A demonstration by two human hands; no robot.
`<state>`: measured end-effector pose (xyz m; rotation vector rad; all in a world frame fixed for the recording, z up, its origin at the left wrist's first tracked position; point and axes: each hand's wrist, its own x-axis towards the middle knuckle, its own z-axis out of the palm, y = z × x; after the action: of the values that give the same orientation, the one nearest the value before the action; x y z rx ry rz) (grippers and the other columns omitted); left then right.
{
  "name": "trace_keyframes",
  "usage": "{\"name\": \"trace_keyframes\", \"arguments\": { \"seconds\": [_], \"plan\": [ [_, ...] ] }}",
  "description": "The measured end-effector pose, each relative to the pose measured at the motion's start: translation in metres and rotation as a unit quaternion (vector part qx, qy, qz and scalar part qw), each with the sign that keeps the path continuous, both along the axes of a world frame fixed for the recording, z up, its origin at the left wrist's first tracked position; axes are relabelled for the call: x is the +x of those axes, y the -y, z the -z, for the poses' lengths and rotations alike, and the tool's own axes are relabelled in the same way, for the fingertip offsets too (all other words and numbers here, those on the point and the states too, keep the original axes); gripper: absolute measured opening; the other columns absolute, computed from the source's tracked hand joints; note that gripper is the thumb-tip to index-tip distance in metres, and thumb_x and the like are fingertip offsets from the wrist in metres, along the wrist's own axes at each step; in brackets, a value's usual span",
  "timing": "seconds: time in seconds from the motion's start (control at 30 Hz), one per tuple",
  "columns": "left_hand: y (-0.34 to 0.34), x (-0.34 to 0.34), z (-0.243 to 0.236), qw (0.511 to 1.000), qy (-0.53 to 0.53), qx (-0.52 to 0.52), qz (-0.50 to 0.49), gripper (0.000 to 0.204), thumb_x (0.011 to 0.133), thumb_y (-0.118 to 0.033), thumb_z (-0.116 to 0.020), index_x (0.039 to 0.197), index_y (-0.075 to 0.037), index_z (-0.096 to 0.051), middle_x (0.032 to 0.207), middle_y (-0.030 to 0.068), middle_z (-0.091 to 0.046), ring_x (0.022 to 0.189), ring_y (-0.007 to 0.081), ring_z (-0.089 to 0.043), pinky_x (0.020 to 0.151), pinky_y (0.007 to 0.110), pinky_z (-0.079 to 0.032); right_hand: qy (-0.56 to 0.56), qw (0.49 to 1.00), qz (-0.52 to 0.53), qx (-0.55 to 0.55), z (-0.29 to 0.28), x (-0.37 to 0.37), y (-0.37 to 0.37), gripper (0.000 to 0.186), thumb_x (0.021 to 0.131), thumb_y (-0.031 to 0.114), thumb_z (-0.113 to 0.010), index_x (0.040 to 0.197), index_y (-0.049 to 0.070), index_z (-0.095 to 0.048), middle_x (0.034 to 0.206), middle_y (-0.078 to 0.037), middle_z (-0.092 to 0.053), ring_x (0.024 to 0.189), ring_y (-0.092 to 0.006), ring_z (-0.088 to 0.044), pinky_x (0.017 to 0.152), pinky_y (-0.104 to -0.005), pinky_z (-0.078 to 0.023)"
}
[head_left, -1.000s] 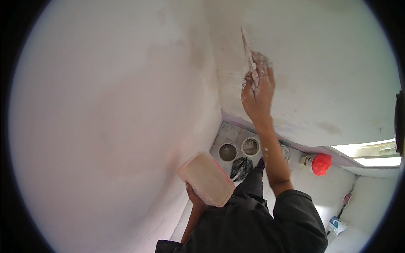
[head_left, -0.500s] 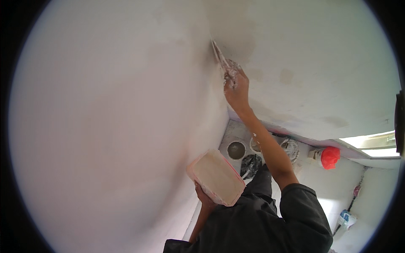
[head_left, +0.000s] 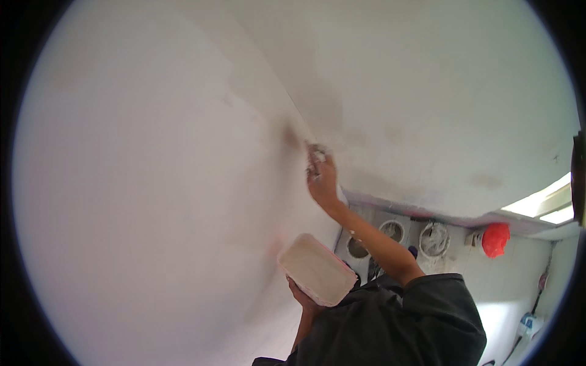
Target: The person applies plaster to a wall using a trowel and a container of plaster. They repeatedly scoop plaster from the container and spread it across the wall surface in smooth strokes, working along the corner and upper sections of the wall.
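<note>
My left hand point(head_left: 300, 294) grips the lower left edge of a pink-rimmed rectangular tub point(head_left: 318, 268), whose pale inside faces up; it hangs in front of my body. Out along the inside corner of two walls, my right hand point(head_left: 321, 174) is closed around a putty knife point(head_left: 314, 148), smeared by motion and partly hidden by the fingers. White compound coats the fingers, and a fleck of it sits on the forearm. Beside the corner line, damp-looking darker patches mark the left wall point(head_left: 152, 183) and the right wall point(head_left: 439, 97).
On the floor below stand a bucket of greyish stuff point(head_left: 358, 246), a second round bucket point(head_left: 392, 230) and a whitish bucket point(head_left: 434, 239). Farther right lie a red bag point(head_left: 495, 239) and a blue-and-white item point(head_left: 530, 324). A bright window point(head_left: 543, 201) opens at the right.
My right hand has come down along the corner, nearer to my body, with the putty knife. The tub has shifted slightly right and down in view, still in my left hand.
</note>
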<state>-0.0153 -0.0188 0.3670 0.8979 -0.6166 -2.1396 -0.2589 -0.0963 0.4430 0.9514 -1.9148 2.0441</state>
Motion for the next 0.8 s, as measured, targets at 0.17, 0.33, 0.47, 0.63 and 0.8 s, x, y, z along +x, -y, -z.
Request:
{"name": "trace_keyframes", "arguments": {
  "seconds": [0.17,0.33,0.47,0.63,0.8],
  "plan": [
    [-0.002,-0.001,0.001,0.998,-0.052,-0.024,-0.022,0.054,0.092,-0.05,-0.034,0.132,-0.015,-0.039,0.126,0.008,-0.05,0.113,0.0278,-0.051,0.091,0.045,-0.046,-0.116,0.932,-0.343,0.028,-0.041,0.06,-0.051,0.042,0.075,-0.004,-0.056,0.117,0.0,-0.056,0.11,-0.019,-0.057,0.105,-0.0387,-0.052,0.093,-0.0406,-0.04],
    [0.003,-0.025,0.003,0.988,-0.154,0.004,-0.004,0.059,0.093,-0.054,-0.028,0.131,-0.01,-0.039,0.123,0.0103,-0.052,0.11,0.0301,-0.053,0.09,0.046,-0.046,0.348,0.857,-0.346,-0.157,-0.005,0.009,-0.152,0.042,0.083,0.009,-0.061,0.122,0.001,-0.048,0.114,-0.012,-0.056,0.105,-0.0221,-0.056,0.088,-0.0357,-0.047],
    [-0.002,-0.057,-0.019,0.978,-0.204,0.017,0.037,0.062,0.092,-0.056,-0.029,0.133,-0.011,-0.038,0.124,0.0112,-0.051,0.11,0.0311,-0.053,0.092,0.047,-0.045,0.41,0.842,-0.324,-0.138,-0.04,-0.011,-0.216,0.042,0.081,0.008,-0.062,0.12,0.002,-0.046,0.109,-0.007,-0.056,0.096,-0.0159,-0.057,0.08,-0.0302,-0.049],
    [-0.006,-0.1,-0.051,0.971,-0.223,-0.006,0.081,0.06,0.093,-0.053,-0.029,0.135,-0.011,-0.037,0.127,0.0109,-0.05,0.112,0.0301,-0.052,0.093,0.047,-0.044,0.278,0.924,-0.252,0.074,-0.06,-0.026,-0.246,0.056,0.077,-0.004,-0.062,0.129,-0.001,-0.04,0.117,-0.007,-0.054,0.102,-0.0164,-0.055,0.088,-0.0287,-0.045],
    [0.005,-0.118,-0.066,0.957,-0.266,0.021,0.116,0.058,0.093,-0.051,-0.028,0.134,-0.01,-0.038,0.128,0.0108,-0.049,0.113,0.0281,-0.051,0.095,0.045,-0.044,-0.176,0.92,-0.107,0.334,-0.075,-0.026,-0.241,0.061,0.081,0.018,-0.065,0.127,-0.007,-0.036,0.109,-0.022,-0.055,0.095,-0.0328,-0.057,0.084,-0.0393,-0.045]
  ]
}}
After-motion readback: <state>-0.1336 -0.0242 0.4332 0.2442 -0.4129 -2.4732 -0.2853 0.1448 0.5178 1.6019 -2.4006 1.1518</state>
